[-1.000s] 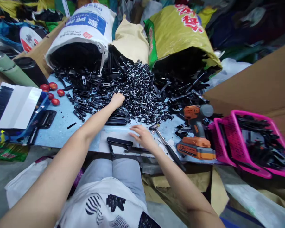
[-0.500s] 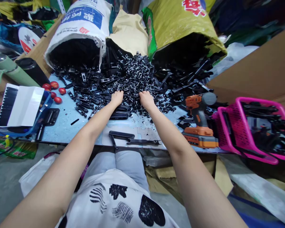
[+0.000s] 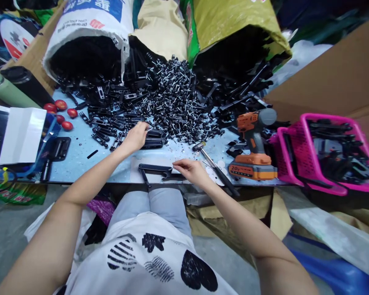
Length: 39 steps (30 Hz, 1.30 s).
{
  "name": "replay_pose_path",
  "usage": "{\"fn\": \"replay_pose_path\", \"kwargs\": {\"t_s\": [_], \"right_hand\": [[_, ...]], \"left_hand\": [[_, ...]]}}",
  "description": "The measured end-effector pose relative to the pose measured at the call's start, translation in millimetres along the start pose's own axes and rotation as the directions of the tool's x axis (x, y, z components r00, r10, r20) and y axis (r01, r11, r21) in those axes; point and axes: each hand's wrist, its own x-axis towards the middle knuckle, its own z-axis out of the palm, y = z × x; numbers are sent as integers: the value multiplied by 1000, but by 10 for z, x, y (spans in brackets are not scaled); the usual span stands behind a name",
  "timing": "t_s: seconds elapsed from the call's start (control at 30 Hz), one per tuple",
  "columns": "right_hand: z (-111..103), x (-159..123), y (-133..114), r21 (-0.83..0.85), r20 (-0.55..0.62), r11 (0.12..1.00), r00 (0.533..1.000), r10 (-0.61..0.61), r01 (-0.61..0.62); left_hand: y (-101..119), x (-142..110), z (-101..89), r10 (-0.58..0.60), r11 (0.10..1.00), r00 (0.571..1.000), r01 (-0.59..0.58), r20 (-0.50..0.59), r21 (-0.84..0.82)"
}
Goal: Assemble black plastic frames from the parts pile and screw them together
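Note:
My right hand (image 3: 192, 170) is at the table's front edge, thumb and fingers pinched together at the end of a hinged black bar (image 3: 155, 168). What sits in that pinch is too small to make out. My left hand (image 3: 137, 135) is further back, fingers closed beside several long black parts (image 3: 153, 141). A tiny pale glint shows at its fingertips, but I cannot tell what it is. Behind both hands rises a heap of small black-headed pins (image 3: 175, 96) with silver shanks. A hammer (image 3: 213, 164) with a dark handle lies right of my right hand.
An orange cordless drill (image 3: 252, 147) stands on the right, beside a pink basket (image 3: 326, 151) of black parts. White (image 3: 89, 28) and yellow sacks (image 3: 230, 20) spill black pieces at the back. Red fruits (image 3: 67, 125) and a black bottle (image 3: 24, 82) are on the left.
Both hands have left the pin heap and come nearer my body, the right one to the hinged bar. The hammer, hidden behind my right forearm before, now shows.

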Motion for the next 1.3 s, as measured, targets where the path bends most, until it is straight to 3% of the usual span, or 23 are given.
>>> {"fn": "replay_pose_path", "kwargs": {"t_s": [0.13, 0.23, 0.33, 0.43, 0.57, 0.67, 0.8, 0.9, 1.0, 1.07, 1.2, 1.3], "right_hand": [[31, -37, -96, -264, 81, 960, 994, -69, 88], [30, 31, -237, -460, 234, 873, 971, -55, 161], [61, 51, -304, -549, 315, 811, 949, -20, 199], [114, 19, -236, -541, 283, 820, 959, -35, 189], [186, -47, -116, -427, 131, 870, 969, -210, 246], [250, -57, -139, -346, 30, 880, 941, -338, 327], [388, 15, -255, -242, -11, 881, 907, -422, 407], [541, 110, -314, -186, -13, 876, 891, -454, 444], [708, 206, -338, -191, 41, 861, 880, -474, 472], [807, 254, -334, -219, 102, 839, 866, -489, 499], [921, 303, -283, -178, 158, 828, 846, -509, 531], [930, 317, -236, -111, 158, 851, 854, -495, 514]], "left_hand": [[53, -725, -165, 42, 998, 989, -34, 140, -58], [131, -985, -178, 28, 1000, 960, -27, 278, -7], [260, -1035, -205, -10, 987, 924, -51, 382, 149], [422, -992, -287, 18, 955, 892, -149, 451, 257], [628, -922, -378, 29, 909, 860, -235, 509, 345], [718, -909, -378, 28, 895, 865, -245, 500, 373], [685, -949, -320, 26, 912, 875, -219, 484, 347], [572, -996, -240, -3, 962, 906, -113, 423, 250], [480, -1101, -133, -158, 978, 947, 111, 280, 175], [485, -1212, -47, -308, 947, 917, 270, 252, 175], [676, -1410, 166, -479, 878, 787, 421, 390, 228], [830, -1443, 299, -543, 839, 762, 484, 353, 247]]}}
